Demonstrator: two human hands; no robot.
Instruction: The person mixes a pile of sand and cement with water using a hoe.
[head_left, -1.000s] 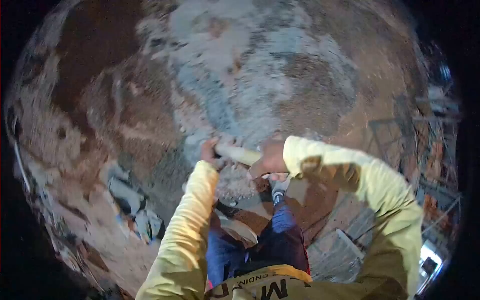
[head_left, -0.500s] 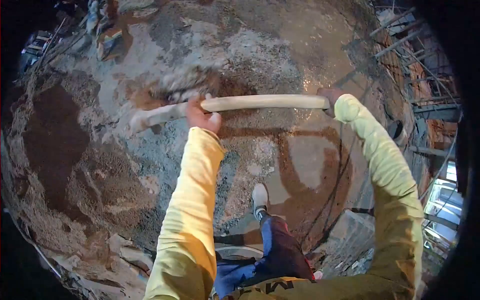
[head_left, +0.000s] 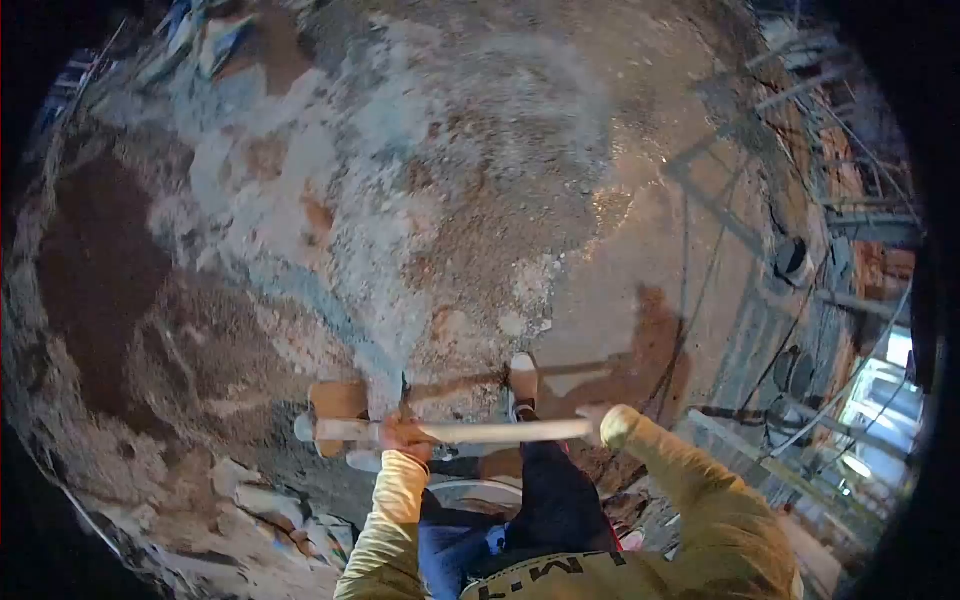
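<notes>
A hoe lies crosswise low in the view, close to my legs, its pale wooden handle (head_left: 510, 432) nearly level. The tan, squarish blade (head_left: 338, 400) is at the left end of the handle. My left hand (head_left: 405, 438) is closed round the handle near the blade. At the handle's right end, my right hand (head_left: 597, 420) is closed round it, partly blurred. Beneath and ahead of the hoe spreads loose grey-brown gravelly material (head_left: 480, 230). One shoe (head_left: 522, 380) of mine is just beyond the handle.
A pale curved rim (head_left: 480, 486) shows by my legs. Dark soil (head_left: 105, 270) lies at far left, crumpled sacks (head_left: 222, 45) at upper left. On the right are poles (head_left: 800, 90), a dark round opening (head_left: 790, 257) and cables. Rubble (head_left: 270, 505) sits at lower left.
Both hands have drawn the hoe back towards my legs from farther out over the ground. The gravel blurred in motion by the blade has spread ahead, and the view has shifted.
</notes>
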